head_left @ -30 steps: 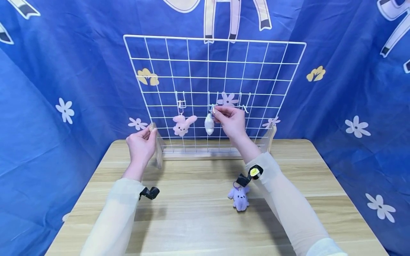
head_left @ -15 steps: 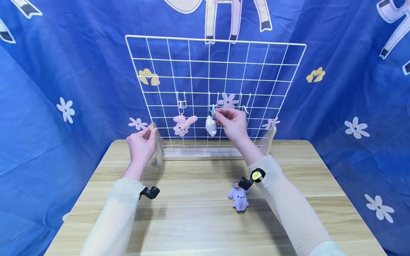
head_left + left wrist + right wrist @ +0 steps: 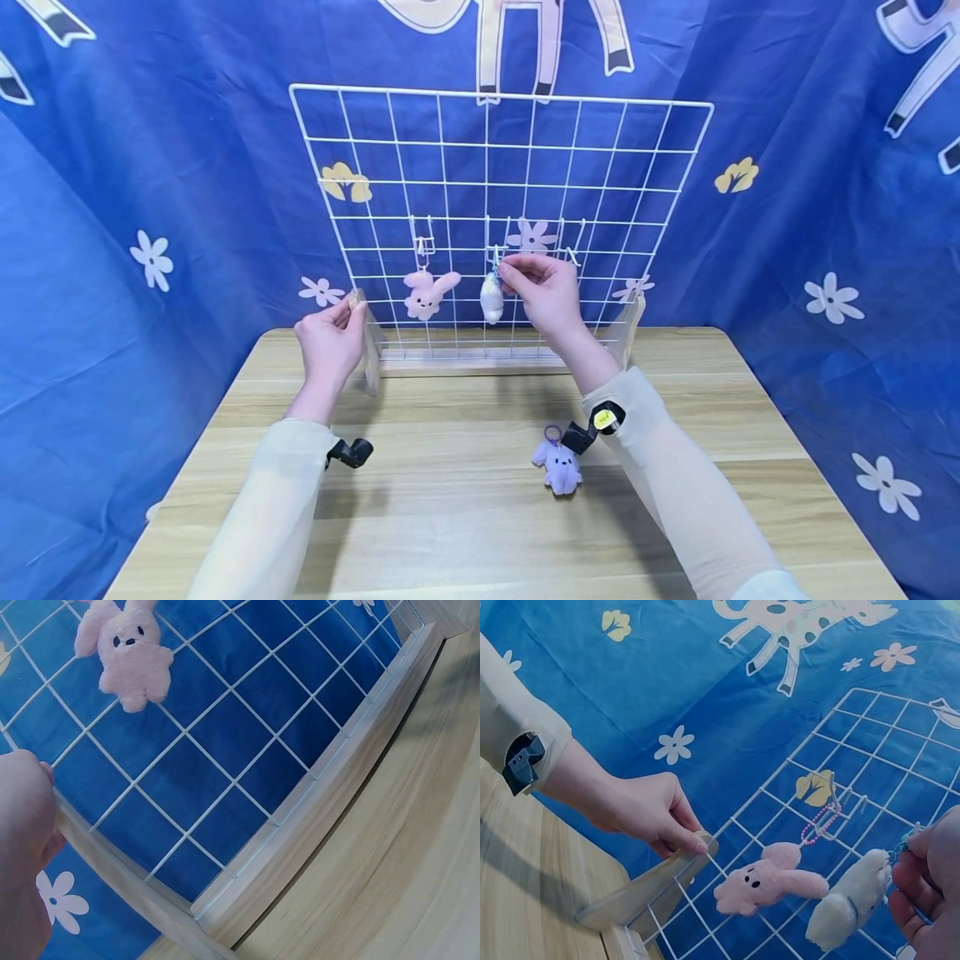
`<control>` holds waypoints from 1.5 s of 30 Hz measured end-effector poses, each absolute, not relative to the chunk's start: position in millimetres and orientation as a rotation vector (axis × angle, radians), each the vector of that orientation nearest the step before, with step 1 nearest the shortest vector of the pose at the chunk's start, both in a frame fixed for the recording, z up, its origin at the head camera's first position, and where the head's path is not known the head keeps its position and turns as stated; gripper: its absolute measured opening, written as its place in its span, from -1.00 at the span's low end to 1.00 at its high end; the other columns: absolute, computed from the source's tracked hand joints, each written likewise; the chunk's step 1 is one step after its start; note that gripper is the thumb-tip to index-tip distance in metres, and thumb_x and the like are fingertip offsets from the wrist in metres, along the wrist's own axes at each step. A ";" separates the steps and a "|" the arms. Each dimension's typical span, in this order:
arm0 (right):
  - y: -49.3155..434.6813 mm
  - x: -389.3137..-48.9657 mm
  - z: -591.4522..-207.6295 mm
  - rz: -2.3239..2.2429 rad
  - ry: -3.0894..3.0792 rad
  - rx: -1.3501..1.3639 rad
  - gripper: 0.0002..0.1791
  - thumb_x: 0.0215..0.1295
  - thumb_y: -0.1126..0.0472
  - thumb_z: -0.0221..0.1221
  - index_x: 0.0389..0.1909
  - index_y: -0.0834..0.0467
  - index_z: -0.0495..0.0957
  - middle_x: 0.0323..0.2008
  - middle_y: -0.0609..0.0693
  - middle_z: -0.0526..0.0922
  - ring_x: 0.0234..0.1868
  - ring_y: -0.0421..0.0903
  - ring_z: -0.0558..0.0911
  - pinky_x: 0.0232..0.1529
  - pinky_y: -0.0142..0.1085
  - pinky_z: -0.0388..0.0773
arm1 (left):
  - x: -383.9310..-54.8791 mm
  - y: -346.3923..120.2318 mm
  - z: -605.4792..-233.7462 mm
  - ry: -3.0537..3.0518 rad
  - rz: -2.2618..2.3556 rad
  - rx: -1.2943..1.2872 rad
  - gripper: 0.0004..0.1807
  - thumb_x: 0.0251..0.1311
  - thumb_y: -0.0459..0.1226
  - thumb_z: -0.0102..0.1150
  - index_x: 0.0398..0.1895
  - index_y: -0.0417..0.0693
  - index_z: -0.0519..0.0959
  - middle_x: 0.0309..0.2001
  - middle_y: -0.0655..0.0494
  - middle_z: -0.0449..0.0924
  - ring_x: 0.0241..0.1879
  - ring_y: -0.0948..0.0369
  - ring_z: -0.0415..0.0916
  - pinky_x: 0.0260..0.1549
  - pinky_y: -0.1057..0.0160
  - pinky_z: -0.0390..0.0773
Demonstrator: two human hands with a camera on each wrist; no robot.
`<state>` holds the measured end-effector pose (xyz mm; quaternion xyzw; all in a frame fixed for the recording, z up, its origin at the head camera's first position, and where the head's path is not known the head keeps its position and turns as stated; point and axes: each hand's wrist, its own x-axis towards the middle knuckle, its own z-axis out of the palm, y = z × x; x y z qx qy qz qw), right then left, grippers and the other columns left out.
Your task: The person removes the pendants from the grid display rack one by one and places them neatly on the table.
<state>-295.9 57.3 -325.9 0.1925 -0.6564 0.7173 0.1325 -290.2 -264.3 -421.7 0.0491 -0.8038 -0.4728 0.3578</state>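
My right hand (image 3: 546,292) pinches the bluish chain at the top of a white plush keychain (image 3: 491,300), right at a white hook (image 3: 496,254) on the wire grid (image 3: 465,181). In the right wrist view the white plush (image 3: 847,901) dangles below my right fingertips. My left hand (image 3: 330,340) grips the top of the wooden stand's left upright (image 3: 371,354) between thumb and fingers. Between the hands, a pink bunny plush keychain (image 3: 425,295) hangs by a pink bead chain from another hook (image 3: 424,244).
A lilac plush keychain (image 3: 561,467) with a ring lies on the wooden table (image 3: 450,500), just under the right wrist camera. A third hook (image 3: 572,255) sits on the grid, partly behind my right hand. Blue patterned cloth (image 3: 825,208) surrounds the table.
The white plush has turned and hangs slightly lower, and my right hand has dropped a little with it. My left hand has kept its hold on the stand.
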 end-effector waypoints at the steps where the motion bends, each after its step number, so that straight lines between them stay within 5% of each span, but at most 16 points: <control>1: 57.3 -294.9 -325.5 2.086 -1.901 0.563 -0.87 0.38 0.45 0.36 -0.15 0.46 0.73 -0.26 0.12 0.78 -0.33 -0.08 0.72 -0.16 -0.26 0.81 | -289.9 -264.2 -421.7 -2.077 -1.220 0.132 -0.67 0.36 -0.28 0.42 0.09 -0.32 0.70 -0.05 -0.28 0.72 -0.04 -0.01 0.76 -0.14 0.52 0.69; 45: 74.7 -274.7 -320.1 2.060 -1.897 0.690 -0.87 0.44 0.43 0.29 -0.21 0.48 0.68 -0.39 0.09 0.73 -0.41 -0.12 0.67 -0.24 -0.33 0.77 | -288.4 -262.9 -421.1 -2.071 -1.221 0.131 -0.67 0.36 -0.27 0.41 0.08 -0.30 0.72 -0.08 -0.26 0.72 -0.05 -0.01 0.75 -0.15 0.53 0.68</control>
